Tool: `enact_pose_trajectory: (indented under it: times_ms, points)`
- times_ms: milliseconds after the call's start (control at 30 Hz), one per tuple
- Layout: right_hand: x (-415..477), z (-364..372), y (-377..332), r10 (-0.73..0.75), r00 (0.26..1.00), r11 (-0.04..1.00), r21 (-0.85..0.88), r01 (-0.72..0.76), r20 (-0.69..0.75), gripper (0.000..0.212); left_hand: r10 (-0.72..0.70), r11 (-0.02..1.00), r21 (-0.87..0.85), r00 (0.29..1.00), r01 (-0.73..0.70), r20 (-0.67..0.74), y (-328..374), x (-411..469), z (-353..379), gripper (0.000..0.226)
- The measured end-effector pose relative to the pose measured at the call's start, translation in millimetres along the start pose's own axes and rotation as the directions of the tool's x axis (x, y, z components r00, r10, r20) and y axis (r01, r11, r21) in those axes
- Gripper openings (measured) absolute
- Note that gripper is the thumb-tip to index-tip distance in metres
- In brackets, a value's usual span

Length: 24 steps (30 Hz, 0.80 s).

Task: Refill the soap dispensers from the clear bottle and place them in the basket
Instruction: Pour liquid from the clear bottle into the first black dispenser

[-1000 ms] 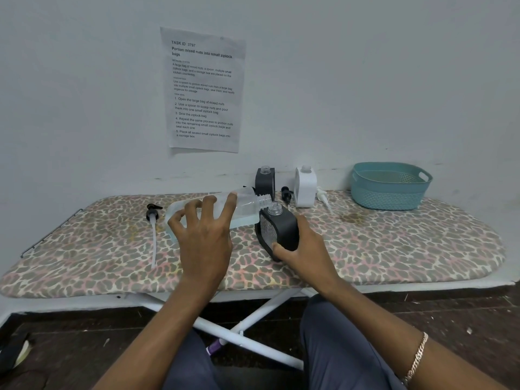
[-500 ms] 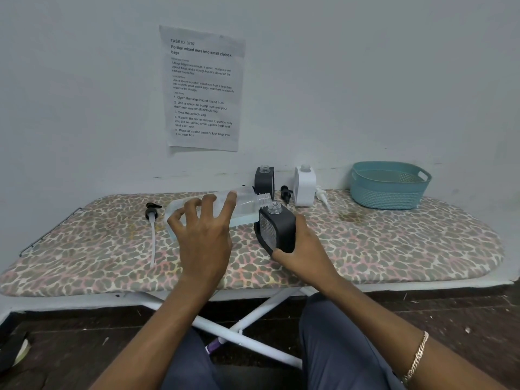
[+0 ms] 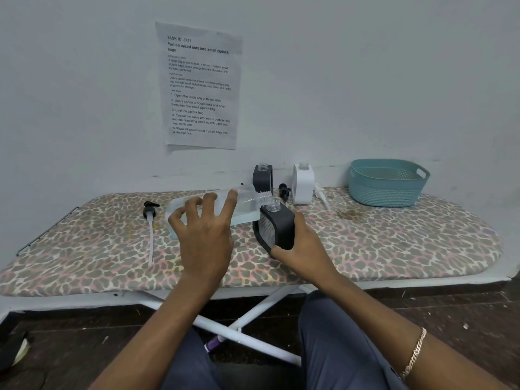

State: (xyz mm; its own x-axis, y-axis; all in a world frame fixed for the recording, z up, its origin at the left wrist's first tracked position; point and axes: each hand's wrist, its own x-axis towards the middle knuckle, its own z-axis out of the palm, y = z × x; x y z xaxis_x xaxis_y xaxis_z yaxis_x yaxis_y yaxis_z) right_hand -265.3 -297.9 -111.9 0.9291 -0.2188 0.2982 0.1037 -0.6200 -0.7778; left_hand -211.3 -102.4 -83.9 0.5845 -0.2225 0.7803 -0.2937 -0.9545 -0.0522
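My left hand (image 3: 205, 235) grips the clear bottle (image 3: 245, 205), which lies nearly level with its threaded neck pointing right, just above the open mouth of a black soap dispenser (image 3: 277, 228). My right hand (image 3: 302, 249) holds that black dispenser, tilted, low on the leopard-print board (image 3: 394, 237). A second black dispenser (image 3: 262, 178) and a white dispenser (image 3: 303, 182) stand uncapped at the back by the wall. The teal basket (image 3: 387, 182) sits at the back right, with nothing visible inside.
A black pump head with a long tube (image 3: 149, 229) lies at the left of the board. Another black pump (image 3: 284, 191) and a white pump (image 3: 320, 197) lie beside the back dispensers. A printed sheet (image 3: 199, 85) hangs on the wall. The board's white legs (image 3: 247, 319) cross below.
The clear bottle's neck has come slightly closer over the black dispenser's mouth. Both hands keep their holds and have barely moved.
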Motion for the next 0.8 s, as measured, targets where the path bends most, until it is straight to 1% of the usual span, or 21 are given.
enact_pose_trajectory:
  times_ms: [800]
  points:
    - [0.5,0.5,0.4,-0.010,1.000,1.000,0.000,0.010,0.009,0.063,-0.006,1.000,0.000,1.000,0.006,0.011,-0.7,0.5,-1.2,0.080]
